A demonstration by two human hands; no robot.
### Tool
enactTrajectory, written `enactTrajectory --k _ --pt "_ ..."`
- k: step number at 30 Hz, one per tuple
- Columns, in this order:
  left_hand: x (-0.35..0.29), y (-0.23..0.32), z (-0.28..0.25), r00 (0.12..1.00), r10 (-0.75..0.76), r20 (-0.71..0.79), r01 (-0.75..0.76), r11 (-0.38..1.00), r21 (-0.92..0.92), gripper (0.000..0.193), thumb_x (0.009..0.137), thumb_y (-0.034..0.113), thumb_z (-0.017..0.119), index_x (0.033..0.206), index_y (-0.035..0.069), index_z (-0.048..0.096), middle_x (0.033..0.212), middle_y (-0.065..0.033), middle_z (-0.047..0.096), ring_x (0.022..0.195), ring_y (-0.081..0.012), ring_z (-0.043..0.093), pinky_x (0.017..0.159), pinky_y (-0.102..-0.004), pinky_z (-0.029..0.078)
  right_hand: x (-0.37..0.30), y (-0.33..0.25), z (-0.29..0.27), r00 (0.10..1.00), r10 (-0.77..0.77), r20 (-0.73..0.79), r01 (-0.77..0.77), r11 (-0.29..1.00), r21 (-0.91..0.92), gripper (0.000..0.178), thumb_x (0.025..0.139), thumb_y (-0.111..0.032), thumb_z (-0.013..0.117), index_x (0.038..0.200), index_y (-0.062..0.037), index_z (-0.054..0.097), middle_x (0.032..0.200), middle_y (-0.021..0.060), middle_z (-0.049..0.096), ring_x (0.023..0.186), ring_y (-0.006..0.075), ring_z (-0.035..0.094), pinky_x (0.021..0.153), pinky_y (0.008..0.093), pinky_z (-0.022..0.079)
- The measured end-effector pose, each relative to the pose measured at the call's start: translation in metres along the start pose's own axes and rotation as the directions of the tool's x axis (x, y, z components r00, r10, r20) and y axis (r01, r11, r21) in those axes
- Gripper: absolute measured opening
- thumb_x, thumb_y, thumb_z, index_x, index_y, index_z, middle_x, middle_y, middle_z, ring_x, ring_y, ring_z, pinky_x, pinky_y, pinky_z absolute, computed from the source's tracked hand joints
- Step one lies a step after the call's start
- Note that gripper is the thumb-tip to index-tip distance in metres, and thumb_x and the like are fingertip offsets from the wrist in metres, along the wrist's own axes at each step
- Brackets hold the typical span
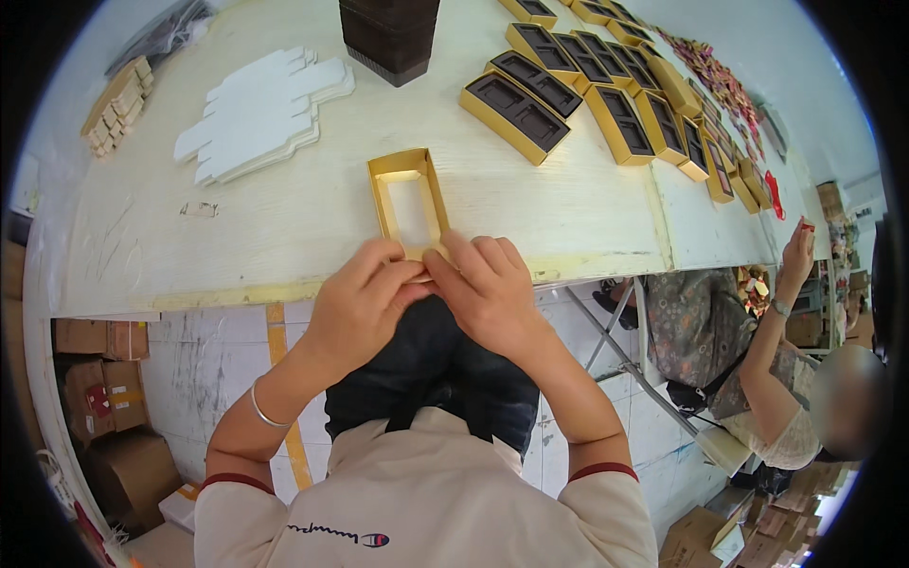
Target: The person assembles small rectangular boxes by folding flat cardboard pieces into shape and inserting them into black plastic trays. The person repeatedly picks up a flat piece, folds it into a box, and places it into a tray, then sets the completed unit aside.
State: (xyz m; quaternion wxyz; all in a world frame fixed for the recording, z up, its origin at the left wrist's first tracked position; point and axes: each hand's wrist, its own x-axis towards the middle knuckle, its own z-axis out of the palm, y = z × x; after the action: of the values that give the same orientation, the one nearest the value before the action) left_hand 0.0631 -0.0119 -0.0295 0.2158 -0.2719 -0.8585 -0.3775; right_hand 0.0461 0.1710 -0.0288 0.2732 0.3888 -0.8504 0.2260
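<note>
A gold rectangular box frame (435, 194) lies on the white table in front of me, its long sides pointing away and its inside showing pale. At its near end, by the table's front edge, my left hand (360, 301) and my right hand (492, 295) meet with fingertips pinched together. Both are closed on the near end wall of the box. The fingers cover most of that wall, so the exact fold of the card there is hidden.
Flat white card blanks (256, 114) lie stacked at the left, beside beige blocks (118, 104). A dark brown stack of trays (390, 43) stands far centre. Several gold boxes with dark inserts (519, 114) fill the far right. A co-worker's hand (797, 251) is at the right edge.
</note>
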Motion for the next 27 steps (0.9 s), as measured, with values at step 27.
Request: enactTrajectory --k 27 --pt "0.027 -0.013 -0.027 0.966 0.06 0.253 -0.115 0.971 0.208 0.044 0.07 0.013 0.073 0.11 0.008 0.057 0.124 -0.0142 0.05 0.11 -0.0328 0.052 0.092 -0.0431 0.044 0.094 0.068 -0.028 0.489 0.377 0.786 -0.514 0.853 -0.089 0.03 0.078 -0.007 0.058 0.105 0.0049 0.051 0.097 0.0276 0.063 0.095 0.0391 0.062 0.078 0.0437 0.049"
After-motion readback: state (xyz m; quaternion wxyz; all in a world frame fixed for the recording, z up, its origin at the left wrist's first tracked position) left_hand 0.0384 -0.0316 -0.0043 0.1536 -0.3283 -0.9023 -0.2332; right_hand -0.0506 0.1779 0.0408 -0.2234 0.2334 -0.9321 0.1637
